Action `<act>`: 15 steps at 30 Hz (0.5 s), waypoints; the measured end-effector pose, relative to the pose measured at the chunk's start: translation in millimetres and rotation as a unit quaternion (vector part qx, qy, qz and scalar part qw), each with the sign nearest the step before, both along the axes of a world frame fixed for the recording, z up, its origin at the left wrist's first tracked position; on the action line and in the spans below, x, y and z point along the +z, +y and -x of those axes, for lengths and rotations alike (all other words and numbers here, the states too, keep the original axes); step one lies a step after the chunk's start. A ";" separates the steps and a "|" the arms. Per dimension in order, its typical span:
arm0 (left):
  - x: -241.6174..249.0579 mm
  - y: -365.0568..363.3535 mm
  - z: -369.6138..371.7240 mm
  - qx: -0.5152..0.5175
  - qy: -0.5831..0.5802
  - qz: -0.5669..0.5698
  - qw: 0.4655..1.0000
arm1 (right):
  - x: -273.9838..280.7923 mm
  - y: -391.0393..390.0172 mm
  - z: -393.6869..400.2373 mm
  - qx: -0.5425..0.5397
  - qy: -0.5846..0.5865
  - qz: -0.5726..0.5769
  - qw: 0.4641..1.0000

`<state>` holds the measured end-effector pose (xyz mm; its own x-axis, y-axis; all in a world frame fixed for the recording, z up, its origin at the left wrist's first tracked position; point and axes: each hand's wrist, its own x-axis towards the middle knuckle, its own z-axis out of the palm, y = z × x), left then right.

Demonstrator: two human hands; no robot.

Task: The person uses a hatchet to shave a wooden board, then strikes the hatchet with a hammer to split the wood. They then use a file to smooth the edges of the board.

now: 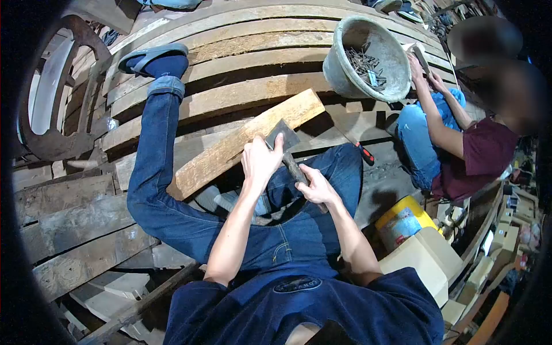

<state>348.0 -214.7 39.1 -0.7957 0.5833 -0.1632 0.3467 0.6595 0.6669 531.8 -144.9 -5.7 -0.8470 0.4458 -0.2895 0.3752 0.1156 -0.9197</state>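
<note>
Slatted planks [230, 63] ran under and around the timber beam [247, 141]. Person in maroon shirt [489, 144]: well right of beam. Grey bucket [340, 69], dark metal pieces inside: just past beam's upper right end. Flat-bladed tool [283, 137]: head over beam's near edge. Left hand [261, 162] partly closed, thumb on blade; right hand [317, 185] closed round handle. Red-and-black-handled tool [365, 154]: right of beam.

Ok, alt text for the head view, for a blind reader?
A seated person holds a hand tool, left hand at its blade, right hand on its handle, by a wooden beam. Ahead, a bucket of nail-like pieces; right, a co-worker.
</note>
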 end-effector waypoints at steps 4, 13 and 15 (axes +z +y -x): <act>-15.6 18.5 -3.2 0.041 0.019 0.004 0.999 | -2.8 3.8 9.8 -0.012 -0.002 0.031 0.999; 4.4 12.4 -1.2 0.101 0.025 0.047 0.993 | 43.9 -11.9 28.6 0.007 -0.144 -0.250 0.958; 3.7 15.7 0.8 0.081 0.060 0.069 0.993 | 39.4 -13.5 32.2 0.006 -0.162 -0.230 0.960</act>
<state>347.2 -199.0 42.8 -0.8959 0.4242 -0.1317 0.2992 0.7955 0.5269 499.5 -158.4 33.6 -0.7516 0.5805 -0.3133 0.6291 0.4878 -0.6052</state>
